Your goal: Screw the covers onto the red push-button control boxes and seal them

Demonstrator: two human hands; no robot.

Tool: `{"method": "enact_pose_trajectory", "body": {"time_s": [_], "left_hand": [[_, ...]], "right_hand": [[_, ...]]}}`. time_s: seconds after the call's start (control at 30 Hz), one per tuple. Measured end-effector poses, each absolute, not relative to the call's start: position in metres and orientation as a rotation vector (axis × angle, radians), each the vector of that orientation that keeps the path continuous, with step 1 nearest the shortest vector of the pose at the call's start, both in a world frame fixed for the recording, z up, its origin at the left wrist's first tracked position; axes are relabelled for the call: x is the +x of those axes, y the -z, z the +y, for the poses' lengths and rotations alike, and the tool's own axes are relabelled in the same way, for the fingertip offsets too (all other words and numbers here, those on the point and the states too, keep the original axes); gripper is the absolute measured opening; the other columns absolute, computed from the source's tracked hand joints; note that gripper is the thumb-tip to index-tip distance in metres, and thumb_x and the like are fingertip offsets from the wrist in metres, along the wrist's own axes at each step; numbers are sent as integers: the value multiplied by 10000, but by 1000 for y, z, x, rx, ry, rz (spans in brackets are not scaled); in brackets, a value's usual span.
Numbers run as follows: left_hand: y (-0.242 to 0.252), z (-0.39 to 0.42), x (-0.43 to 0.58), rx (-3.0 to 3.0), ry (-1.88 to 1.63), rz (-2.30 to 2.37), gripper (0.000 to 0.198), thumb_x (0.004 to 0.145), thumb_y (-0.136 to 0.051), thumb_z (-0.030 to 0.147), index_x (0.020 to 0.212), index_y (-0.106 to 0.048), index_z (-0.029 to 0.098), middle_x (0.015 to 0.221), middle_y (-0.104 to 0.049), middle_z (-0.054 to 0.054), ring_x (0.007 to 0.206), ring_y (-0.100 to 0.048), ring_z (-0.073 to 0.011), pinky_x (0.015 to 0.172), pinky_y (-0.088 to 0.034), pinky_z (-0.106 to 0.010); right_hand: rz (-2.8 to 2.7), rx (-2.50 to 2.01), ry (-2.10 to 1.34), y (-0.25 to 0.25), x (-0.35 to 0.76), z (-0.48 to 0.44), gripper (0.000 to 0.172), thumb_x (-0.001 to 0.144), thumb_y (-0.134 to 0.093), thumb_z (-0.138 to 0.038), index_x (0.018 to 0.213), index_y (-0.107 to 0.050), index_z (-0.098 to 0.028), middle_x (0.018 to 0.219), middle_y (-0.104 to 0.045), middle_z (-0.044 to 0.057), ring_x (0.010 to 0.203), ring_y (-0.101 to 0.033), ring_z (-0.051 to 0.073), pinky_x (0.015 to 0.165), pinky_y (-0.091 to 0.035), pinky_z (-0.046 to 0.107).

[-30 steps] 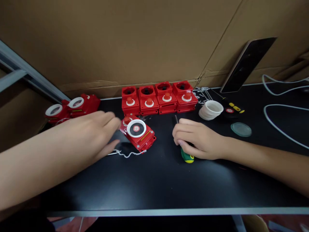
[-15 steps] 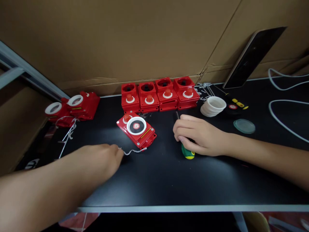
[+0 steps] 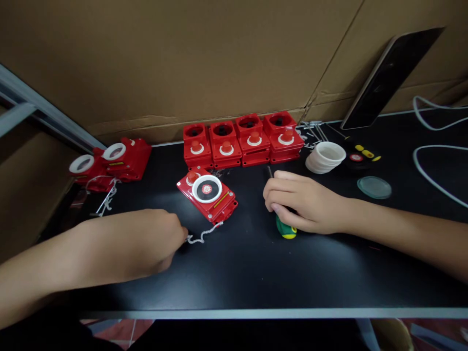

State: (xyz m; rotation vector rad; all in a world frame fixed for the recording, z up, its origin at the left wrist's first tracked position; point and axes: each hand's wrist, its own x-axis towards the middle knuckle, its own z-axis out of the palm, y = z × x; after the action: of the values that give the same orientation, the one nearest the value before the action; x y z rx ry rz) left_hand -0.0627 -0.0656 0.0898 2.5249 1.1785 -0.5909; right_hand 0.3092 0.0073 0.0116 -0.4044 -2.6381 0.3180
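Note:
My left hand is closed on the end of a thin pale cord, its fingertips partly hidden. The cord runs to the near right corner of a red box with a red button, a white ring and a black disc. That box lies slantwise on the black table. Under my right hand is a screwdriver with a green and yellow handle. My fingers wrap round the handle, and its shaft points toward the back of the table.
Several open red housings stand along the cardboard wall. Two red boxes with white rings sit at the left. Right of them all are stacked white rings, a round glass disc, loose screws and a white cable.
My left wrist has turned and the forearm has swung back from the front edge, while the cord has gone slacker and more bent. My right hand stays on the screwdriver.

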Motion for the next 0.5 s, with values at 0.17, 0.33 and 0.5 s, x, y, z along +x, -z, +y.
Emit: {"method": "enact_pose_trajectory", "body": {"time_s": [0.17, 0.33, 0.5], "left_hand": [[-114, -62, -26, 2253, 568, 1047, 273, 977, -673, 177, 733, -574, 250, 619, -619, 19, 446, -494, -150, 447, -261, -319], [-96, -65, 3, 1623, 198, 969, 177, 1077, -641, 305, 954, -527, 251, 714, -644, 65, 503, -659, -121, 474, -473, -202], [-55, -82, 20, 1125, -303, 718, 382, 1118, -711, 562, 1058, -527, 232, 872, -731, 5, 703, -784, -149, 712, -669, -287]], "right_hand": [[-2593, -415, -246, -9, 308, 6, 160, 1070, -530, -124, 1018, -650, -217, 985, -735, 69, 864, -602, 203, 807, -518, 340], [-2339, -222, 58, -10, 308, -3, 254, 989, -621, -101, 1218, -667, -200, 948, -765, 65, 821, -691, 188, 699, -546, 328], [-2398, 223, 261, -20, 302, -18, 163, 1071, -706, -280, 1132, -857, -293, 810, -743, -17, 628, -597, 130, 518, -437, 325]]}}
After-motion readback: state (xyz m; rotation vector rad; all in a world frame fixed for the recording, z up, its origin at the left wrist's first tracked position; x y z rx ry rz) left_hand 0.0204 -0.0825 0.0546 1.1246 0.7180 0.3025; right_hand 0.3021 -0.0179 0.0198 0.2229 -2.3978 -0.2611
